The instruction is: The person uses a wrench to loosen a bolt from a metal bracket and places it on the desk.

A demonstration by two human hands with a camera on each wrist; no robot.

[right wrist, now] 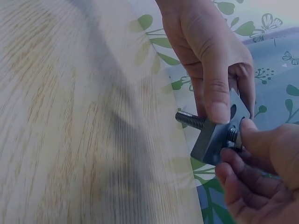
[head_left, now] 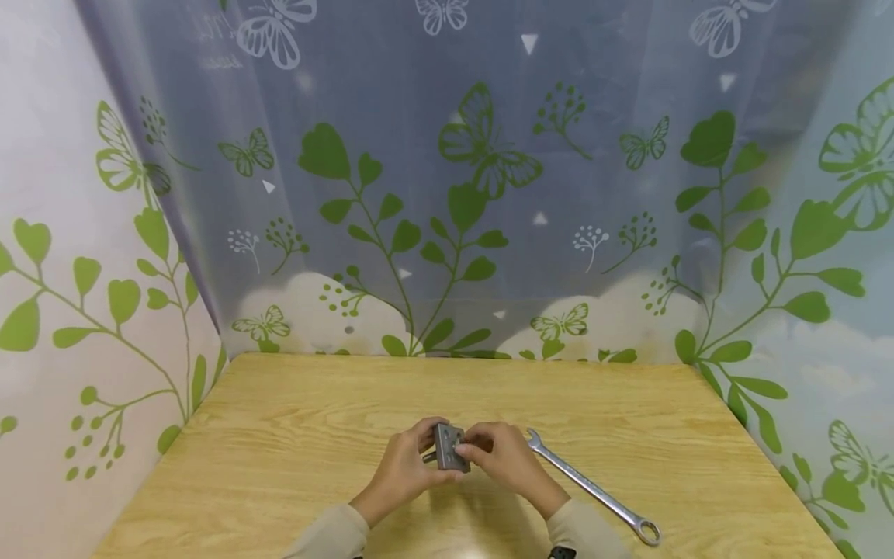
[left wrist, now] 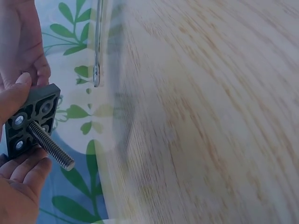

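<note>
A dark grey square plate with several holes is held on edge above the table by my left hand, its thumb on one edge and its fingers on the opposite one. Through the plate's middle runs a bolt, its long threaded shank sticking out of the ribbed back. On the plate's other face, the right wrist view shows a short stretch of thread and the bolt's head end. My right hand pinches that end between thumb and fingers, which partly cover it.
A silver combination wrench lies slantwise on the wooden table, to the right of my right hand. Printed curtains with leaves and butterflies stand behind the table and at both sides.
</note>
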